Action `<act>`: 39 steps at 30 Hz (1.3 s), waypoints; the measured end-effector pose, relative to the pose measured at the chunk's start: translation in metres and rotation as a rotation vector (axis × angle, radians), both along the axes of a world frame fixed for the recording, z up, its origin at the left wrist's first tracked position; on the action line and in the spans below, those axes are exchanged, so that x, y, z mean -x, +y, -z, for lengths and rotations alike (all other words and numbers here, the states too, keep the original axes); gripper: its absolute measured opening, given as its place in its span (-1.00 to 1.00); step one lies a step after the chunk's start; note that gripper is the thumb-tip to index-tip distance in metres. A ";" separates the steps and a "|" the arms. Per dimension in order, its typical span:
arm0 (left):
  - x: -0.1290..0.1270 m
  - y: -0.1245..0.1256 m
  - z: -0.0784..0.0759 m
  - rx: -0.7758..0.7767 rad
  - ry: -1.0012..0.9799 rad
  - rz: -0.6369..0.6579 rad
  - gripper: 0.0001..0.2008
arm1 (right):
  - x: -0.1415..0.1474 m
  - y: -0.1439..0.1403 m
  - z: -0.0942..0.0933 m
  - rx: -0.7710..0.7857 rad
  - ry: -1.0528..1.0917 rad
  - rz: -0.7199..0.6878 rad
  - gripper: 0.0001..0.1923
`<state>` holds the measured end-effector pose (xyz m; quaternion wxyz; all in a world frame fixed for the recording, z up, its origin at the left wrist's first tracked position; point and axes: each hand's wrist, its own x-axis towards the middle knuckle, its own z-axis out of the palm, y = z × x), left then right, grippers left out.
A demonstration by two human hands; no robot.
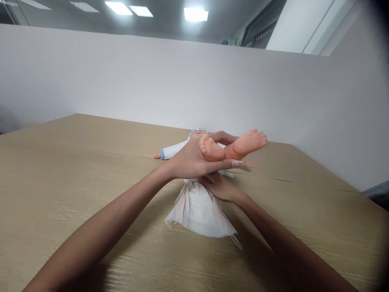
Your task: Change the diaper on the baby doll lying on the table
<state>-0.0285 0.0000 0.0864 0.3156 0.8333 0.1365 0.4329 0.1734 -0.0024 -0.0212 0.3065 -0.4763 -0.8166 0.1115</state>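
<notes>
My left hand has its grip closed around the ankles of the baby doll, lifting both bare plastic legs off the desk so the feet stick up and out to the right. My right hand sits lower, just under the raised legs, with its fingers pressed on the top of the white diaper; I cannot tell whether that grip is pinching the material or only resting on it, since my left hand covers the fingertips.

The doll lies on its back near the middle of the desk, toward the far edge, head pointing away from me. The diaper spreads out from beneath it toward the near edge.

What could go wrong, as I judge it: the legs are smooth, hard plastic and I hold both in one hand, so they could slip through my grip and drop onto the diaper. Lifting too high could drag the doll's body along the desk and pull it off the diaper's centre. The diaper is light and creased, so it could bunch up or slide under my right hand.

The doll is peach-coloured, with a white garment, a blue-edged sleeve stretched to the left, and a patterned band round its head.
</notes>
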 end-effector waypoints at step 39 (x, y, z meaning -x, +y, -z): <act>0.111 -0.041 0.130 -0.211 0.673 -0.096 -0.02 | -0.083 -0.083 0.028 -0.298 -0.337 -0.252 -0.44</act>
